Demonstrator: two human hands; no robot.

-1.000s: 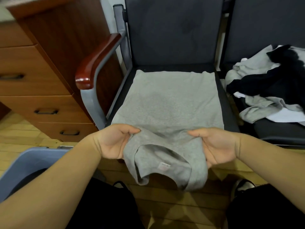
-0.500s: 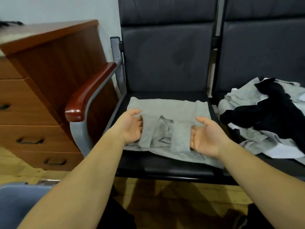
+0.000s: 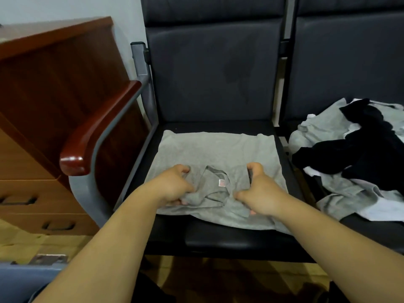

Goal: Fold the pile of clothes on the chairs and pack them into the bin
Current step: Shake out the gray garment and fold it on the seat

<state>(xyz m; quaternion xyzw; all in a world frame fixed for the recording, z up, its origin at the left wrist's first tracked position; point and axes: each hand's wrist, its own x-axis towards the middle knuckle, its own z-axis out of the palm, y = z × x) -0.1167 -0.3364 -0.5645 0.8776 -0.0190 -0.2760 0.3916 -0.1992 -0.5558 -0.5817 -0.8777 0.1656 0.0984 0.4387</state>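
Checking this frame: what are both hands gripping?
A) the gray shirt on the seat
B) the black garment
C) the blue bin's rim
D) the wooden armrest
A: the left hand and the right hand both pinch bunched fabric of the gray shirt beside its collar.

Dim, soft indoor light and muted colours; a small glare spot sits on the glossy armrest (image 3: 72,159). The drawers (image 3: 26,200) at the left edge smear with blur, and straight lines bow toward the frame's edges
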